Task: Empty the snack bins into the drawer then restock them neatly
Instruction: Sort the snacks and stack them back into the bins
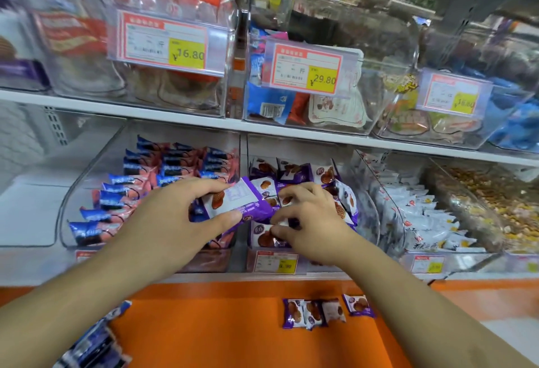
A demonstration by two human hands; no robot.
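1. Currently, head view: a stack of purple packs is pinched by the left hand, thumb below, fingers on top; long axis runs left-low to right-high.
2. The stack is held over the front of the middle bin, just left of the right hand.
3. Right hand: fingers curled down onto packs in the bin; a grip is likely, one pack seemingly pinched.
4. Bin lies straight ahead of both hands; the right hand is nearer its centre.
5. Four loose packs lie on the orange drawer, below and nearer the right arm.
6. Judgement: restocking under way; next placement goes forward-right into the bin.
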